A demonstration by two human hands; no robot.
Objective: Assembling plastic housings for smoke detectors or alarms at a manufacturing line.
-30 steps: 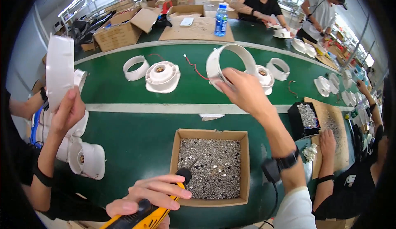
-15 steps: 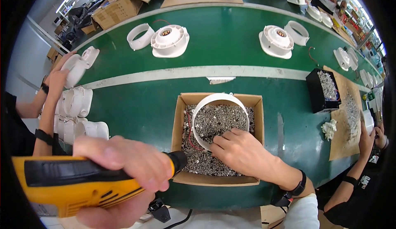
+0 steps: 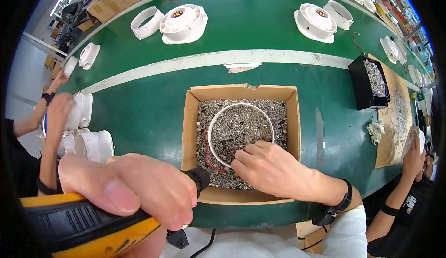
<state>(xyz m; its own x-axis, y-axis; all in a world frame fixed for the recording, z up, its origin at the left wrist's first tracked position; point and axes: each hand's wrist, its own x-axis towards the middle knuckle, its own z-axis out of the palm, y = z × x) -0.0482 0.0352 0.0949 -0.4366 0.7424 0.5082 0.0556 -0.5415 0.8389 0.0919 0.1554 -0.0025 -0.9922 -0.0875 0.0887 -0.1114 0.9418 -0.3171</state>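
Note:
My left hand (image 3: 144, 188) is wrapped round a yellow and black power drill (image 3: 83, 221). The drill's black nose points right, over the near left part of an open cardboard box (image 3: 189, 137). Inside this box lies a thick layer of small metal screws (image 3: 280, 118). A white plastic ring (image 3: 210, 139) stands among or just above them; I cannot tell which. My right hand (image 3: 274, 169) has its fingers closed at the near rim of the ring, close to the drill's tip. The fingertips hide any small part between them. A red wire (image 3: 205, 142) runs along the ring's left side.
White round housings (image 3: 183, 25) and loose rings (image 3: 147, 22) stand across the green table. A black bin of screws (image 3: 369, 83) is at right, beside a stained cardboard sheet (image 3: 395, 118). A co-worker's hands (image 3: 58, 114) are at left, another's hand (image 3: 412, 158) at right.
The view has shifted, so the table's far items sit higher. The ring looks smaller and lower in the box. The co-worker at left has moved a white part farther off.

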